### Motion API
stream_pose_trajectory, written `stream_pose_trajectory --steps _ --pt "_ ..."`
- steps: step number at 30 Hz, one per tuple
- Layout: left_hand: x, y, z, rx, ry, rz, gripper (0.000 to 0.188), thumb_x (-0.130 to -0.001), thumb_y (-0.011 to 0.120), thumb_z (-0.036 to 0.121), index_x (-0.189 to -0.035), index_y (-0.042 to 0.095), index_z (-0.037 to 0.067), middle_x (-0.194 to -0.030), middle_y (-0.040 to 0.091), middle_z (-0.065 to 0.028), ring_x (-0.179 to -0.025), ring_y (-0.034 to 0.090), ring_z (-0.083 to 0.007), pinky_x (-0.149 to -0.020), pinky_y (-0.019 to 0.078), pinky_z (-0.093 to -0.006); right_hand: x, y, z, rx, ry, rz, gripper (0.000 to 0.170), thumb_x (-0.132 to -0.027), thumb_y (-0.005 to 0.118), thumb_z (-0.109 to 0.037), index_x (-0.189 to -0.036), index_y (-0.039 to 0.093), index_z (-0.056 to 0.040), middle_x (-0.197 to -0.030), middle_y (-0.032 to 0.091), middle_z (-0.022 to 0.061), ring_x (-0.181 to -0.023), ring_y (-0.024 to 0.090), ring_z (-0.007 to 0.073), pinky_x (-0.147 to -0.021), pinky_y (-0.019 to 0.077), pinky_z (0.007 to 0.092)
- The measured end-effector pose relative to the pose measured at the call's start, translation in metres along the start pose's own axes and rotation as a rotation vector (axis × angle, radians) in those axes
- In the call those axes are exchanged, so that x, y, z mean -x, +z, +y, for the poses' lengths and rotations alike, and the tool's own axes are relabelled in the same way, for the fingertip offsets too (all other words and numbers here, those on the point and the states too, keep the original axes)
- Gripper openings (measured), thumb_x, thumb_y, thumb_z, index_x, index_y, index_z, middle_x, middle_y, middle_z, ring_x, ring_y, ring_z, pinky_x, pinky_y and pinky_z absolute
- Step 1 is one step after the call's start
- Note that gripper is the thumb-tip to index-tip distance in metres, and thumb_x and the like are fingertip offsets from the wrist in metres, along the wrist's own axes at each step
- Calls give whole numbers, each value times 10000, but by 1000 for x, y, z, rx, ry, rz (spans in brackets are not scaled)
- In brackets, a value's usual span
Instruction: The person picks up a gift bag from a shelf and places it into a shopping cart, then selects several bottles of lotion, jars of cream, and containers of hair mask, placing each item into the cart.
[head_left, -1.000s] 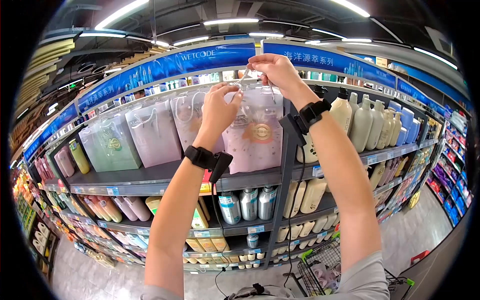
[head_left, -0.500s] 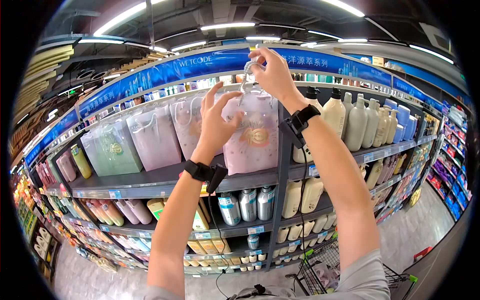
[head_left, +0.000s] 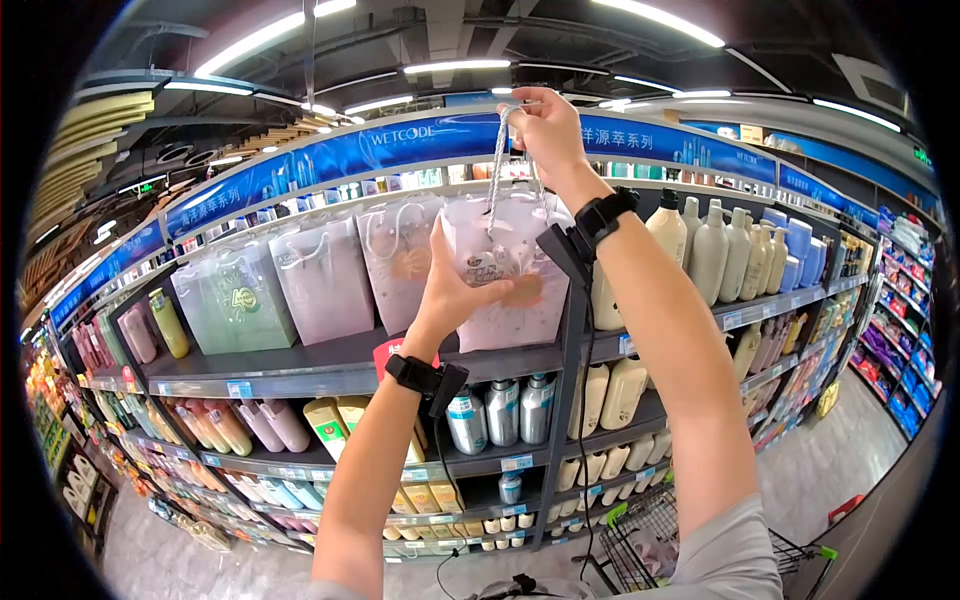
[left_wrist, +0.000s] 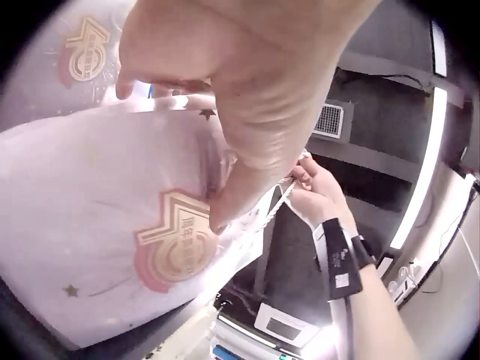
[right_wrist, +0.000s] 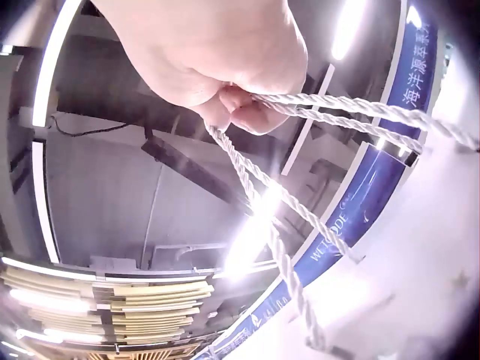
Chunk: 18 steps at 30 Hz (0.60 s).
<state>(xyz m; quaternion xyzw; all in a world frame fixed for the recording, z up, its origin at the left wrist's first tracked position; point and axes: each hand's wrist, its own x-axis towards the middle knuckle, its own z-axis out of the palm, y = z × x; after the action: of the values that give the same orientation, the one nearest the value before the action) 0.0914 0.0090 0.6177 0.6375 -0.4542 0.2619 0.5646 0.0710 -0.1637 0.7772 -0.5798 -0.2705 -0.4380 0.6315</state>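
A pinkish translucent gift bag (head_left: 505, 310) with stars and a round emblem stands on the upper shelf. Above it my right hand (head_left: 550, 135) grips its white rope handles (head_left: 498, 165), which run taut down to the bag. The right wrist view shows several rope strands (right_wrist: 300, 300) coming from the curled fingers of the right hand (right_wrist: 225, 60). My left hand (head_left: 452, 290) holds the bag's left side, thumb on the front near the emblem. In the left wrist view the left hand (left_wrist: 247, 97) has its thumb on the bag (left_wrist: 97, 217), other fingers behind its edge.
More gift bags, one green (head_left: 240, 305) and others pinkish (head_left: 325, 285), stand to the left. Pump bottles (head_left: 710, 255) line the shelf to the right. Silver bottles (head_left: 503, 412) stand below. A shopping cart (head_left: 640, 540) is at the lower right. Cables hang from both wrists.
My right hand has risen slightly with the rope handles, which are now stretched. The left hand has moved from the handles down to the bag's left side and taken hold there.
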Motion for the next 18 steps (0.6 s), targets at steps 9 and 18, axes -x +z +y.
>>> stream_pose_trajectory --steps 9,18 --pt "11 -3 15 -1 126 137 1102 -645 880 111 -1487 173 47 -1367 419 -154 -1247 478 -237 -1012 468 -384 11 32 -53 -28 -176 -124 210 -845 725 -65 -1043 676 -12 -895 668 51 -724 577 93 -599 456 229" --pt "89 3 73 270 -35 -51 1123 -642 835 88 -1516 131 34 -1381 415 -154 -1272 460 -242 -1049 416 -393 95 -1 -116 52 23 -296 197 -961 578 -40 -1155 585 -2 -859 604 20 -624 504 55 -547 420 203"
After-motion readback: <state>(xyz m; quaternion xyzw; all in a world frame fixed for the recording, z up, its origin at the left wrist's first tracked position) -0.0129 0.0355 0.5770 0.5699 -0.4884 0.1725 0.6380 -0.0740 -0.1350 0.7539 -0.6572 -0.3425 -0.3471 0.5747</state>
